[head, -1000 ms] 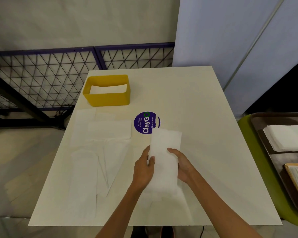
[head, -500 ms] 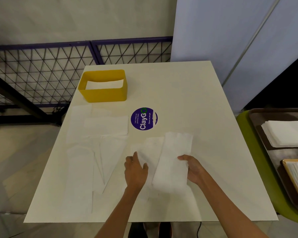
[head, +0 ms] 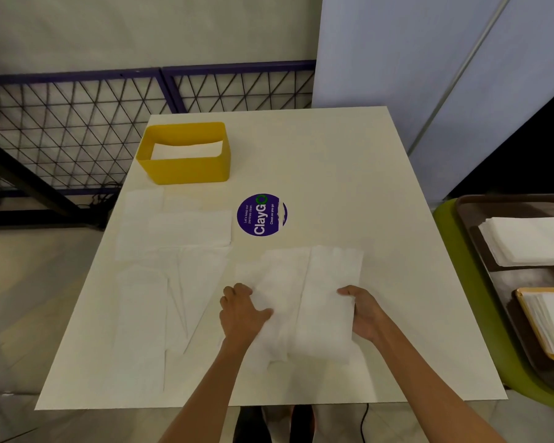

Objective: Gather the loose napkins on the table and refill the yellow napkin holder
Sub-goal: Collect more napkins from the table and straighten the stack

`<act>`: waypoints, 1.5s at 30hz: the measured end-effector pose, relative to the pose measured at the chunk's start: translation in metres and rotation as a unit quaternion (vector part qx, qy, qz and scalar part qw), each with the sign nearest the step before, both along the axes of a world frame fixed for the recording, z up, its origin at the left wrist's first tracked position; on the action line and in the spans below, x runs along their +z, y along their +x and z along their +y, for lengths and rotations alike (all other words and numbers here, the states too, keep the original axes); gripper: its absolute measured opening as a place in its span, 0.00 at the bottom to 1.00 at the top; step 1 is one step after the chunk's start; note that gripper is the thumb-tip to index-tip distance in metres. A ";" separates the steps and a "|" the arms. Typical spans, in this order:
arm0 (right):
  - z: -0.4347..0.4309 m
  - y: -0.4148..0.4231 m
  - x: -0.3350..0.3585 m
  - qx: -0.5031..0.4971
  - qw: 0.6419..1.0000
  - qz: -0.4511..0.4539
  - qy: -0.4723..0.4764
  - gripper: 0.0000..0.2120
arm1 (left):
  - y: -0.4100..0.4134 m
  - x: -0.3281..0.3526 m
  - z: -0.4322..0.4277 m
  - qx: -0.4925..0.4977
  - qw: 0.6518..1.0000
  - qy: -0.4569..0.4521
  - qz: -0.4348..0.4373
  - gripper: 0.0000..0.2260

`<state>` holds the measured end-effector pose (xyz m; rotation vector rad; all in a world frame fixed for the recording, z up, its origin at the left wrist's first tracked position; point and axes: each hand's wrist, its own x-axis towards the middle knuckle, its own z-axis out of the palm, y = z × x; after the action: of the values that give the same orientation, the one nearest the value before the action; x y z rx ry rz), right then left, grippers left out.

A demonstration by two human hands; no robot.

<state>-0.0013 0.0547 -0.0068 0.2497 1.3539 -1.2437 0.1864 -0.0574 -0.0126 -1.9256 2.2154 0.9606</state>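
right hand fingers curled gripping napkin stack, left hand pressing napkin

my left hand lies palm down, fingers curled and thumb spread to the right. my right hand pinches, thumb on top. both forearms reach forward.

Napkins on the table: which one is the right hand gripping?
The rightmost napkin, below the ClayGo sticker; the right hand grips its right edge. The others lie flat further left.

One yellow napkin holder, one purple sticker, two hands, two side trays.
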 end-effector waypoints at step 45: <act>-0.016 0.015 0.006 0.038 0.999 0.020 -0.013 0.06 | -0.010 0.005 0.019 0.194 0.979 -0.012 0.070 0.25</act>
<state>0.0140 0.0383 -0.0009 0.1545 1.3688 -1.2065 0.1762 -0.0382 -0.0077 -2.4294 1.9595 1.1483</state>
